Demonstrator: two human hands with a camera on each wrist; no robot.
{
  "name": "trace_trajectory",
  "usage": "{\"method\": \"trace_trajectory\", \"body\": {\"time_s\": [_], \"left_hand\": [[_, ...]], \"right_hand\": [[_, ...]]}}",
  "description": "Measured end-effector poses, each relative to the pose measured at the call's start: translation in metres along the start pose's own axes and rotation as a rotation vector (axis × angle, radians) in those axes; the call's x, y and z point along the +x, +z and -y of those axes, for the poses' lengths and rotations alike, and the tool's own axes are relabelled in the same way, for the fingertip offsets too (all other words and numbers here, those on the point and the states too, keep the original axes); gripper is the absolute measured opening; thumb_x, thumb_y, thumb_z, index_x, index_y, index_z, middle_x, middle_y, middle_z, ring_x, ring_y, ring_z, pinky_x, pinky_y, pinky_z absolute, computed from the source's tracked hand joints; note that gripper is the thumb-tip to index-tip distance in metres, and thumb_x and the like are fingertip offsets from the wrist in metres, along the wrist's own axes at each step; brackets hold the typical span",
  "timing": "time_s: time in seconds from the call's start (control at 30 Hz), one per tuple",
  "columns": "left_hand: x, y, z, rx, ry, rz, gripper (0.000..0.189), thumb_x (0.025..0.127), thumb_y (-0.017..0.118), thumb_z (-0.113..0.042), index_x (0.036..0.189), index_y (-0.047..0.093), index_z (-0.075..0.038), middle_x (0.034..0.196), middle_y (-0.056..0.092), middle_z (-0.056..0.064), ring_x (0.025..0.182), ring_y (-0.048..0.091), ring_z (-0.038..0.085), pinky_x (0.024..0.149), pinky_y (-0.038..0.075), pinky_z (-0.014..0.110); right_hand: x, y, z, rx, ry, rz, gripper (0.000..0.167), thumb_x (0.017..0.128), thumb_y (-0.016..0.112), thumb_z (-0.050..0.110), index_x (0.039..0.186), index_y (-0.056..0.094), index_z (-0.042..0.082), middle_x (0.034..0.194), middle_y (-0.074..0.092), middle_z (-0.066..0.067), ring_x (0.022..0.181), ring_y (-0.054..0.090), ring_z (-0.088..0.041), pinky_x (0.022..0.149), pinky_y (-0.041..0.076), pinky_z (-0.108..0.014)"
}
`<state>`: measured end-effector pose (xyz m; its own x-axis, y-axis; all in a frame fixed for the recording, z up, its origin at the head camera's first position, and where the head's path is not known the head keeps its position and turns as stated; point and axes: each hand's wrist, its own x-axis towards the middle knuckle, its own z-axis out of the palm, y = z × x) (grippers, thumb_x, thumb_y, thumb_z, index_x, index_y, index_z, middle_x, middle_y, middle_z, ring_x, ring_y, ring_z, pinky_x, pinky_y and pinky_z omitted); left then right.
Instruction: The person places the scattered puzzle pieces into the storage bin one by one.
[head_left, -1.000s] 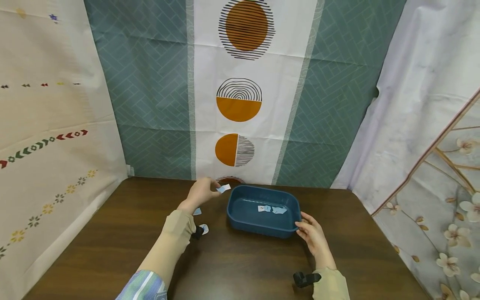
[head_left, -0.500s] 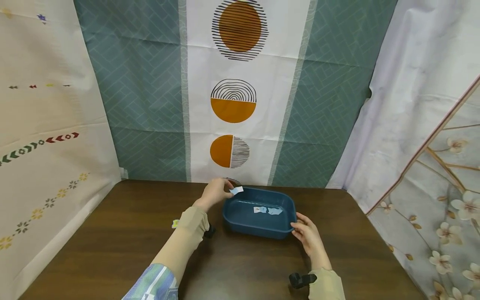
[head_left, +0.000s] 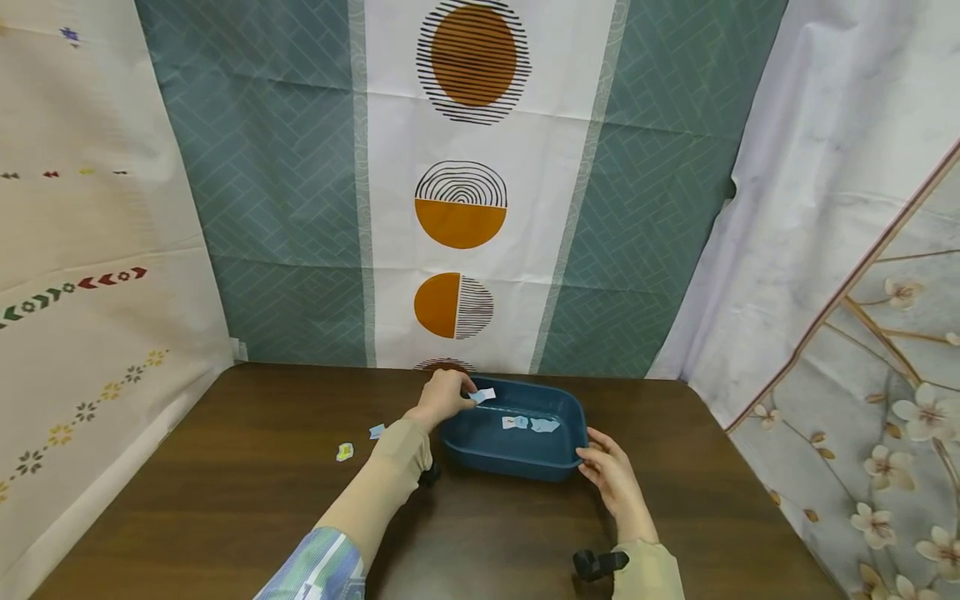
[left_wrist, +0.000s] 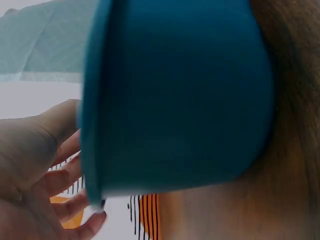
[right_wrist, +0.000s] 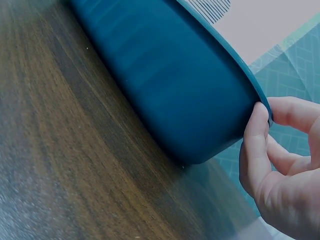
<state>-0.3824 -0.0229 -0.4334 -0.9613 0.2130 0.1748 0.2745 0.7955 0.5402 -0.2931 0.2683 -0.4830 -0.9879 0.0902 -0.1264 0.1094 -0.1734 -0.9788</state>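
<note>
A dark blue rectangular tub (head_left: 510, 461) with rounded corners stands on the brown table. My left hand (head_left: 442, 397) pinches a small blue-and-white paper piece (head_left: 483, 395) over the tub's left end. In the left wrist view the tub's wall (left_wrist: 180, 100) hides the fingertips and the paper. My right hand (head_left: 613, 475) grips the tub's right rim between thumb and fingers, as the right wrist view shows. On the tub's floor lie two pale blue paper pieces, one with a white end (head_left: 514, 422) and one ragged (head_left: 544, 426).
Left of the tub, a small blue paper piece (head_left: 377, 432) and a yellow-and-blue cutout (head_left: 344, 452) lie on the wooden table (head_left: 187, 500). A patterned curtain (head_left: 300, 208) hangs along the table's back edge, with more cloth on both sides.
My left hand has moved right with the paper piece, from left of the tub to over its inside. The right hand stays on the rim. The head view has shifted slightly.
</note>
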Motion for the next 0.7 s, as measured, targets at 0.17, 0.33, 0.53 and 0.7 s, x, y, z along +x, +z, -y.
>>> {"method": "trace_trajectory", "body": {"time_s": [0.17, 0.33, 0.53, 0.7], "left_hand": [[0.003, 0.007, -0.005, -0.007, 0.007, -0.001, 0.019, 0.081, 0.079, -0.015, 0.098, 0.077, -0.006, 0.100, 0.071, 0.009, 0.099, 0.053, 0.026, 0.089, 0.050, 0.042], [0.006, 0.011, -0.010, -0.032, 0.020, 0.023, 0.020, 0.082, 0.079, -0.012, 0.099, 0.076, -0.004, 0.101, 0.070, 0.010, 0.100, 0.053, 0.026, 0.091, 0.050, 0.041], [0.009, 0.018, -0.012, -0.042, 0.025, 0.061, 0.020, 0.083, 0.078, -0.011, 0.100, 0.075, -0.002, 0.101, 0.071, 0.011, 0.097, 0.061, 0.025, 0.090, 0.053, 0.038], [0.010, 0.025, -0.013, 0.001, 0.029, 0.094, 0.018, 0.083, 0.077, -0.011, 0.098, 0.074, -0.001, 0.098, 0.071, 0.011, 0.091, 0.062, 0.024, 0.087, 0.054, 0.038]], "right_hand": [[0.001, 0.000, 0.001, -0.005, 0.005, 0.005, 0.059, 0.092, 0.055, -0.004, 0.146, 0.031, -0.005, 0.085, 0.057, 0.008, 0.067, 0.053, -0.002, 0.066, 0.051, -0.015], [0.002, -0.001, 0.002, 0.015, 0.017, 0.005, 0.061, 0.092, 0.056, -0.004, 0.147, 0.031, -0.004, 0.084, 0.057, 0.008, 0.067, 0.053, -0.002, 0.066, 0.051, -0.016], [0.002, -0.001, 0.002, 0.006, 0.018, 0.008, 0.061, 0.092, 0.055, -0.004, 0.148, 0.031, -0.004, 0.087, 0.057, 0.007, 0.067, 0.053, -0.003, 0.066, 0.051, -0.016], [0.001, -0.001, 0.001, -0.006, 0.011, 0.002, 0.060, 0.091, 0.058, -0.003, 0.146, 0.033, -0.005, 0.088, 0.057, 0.006, 0.067, 0.053, -0.003, 0.067, 0.051, -0.016]]}}
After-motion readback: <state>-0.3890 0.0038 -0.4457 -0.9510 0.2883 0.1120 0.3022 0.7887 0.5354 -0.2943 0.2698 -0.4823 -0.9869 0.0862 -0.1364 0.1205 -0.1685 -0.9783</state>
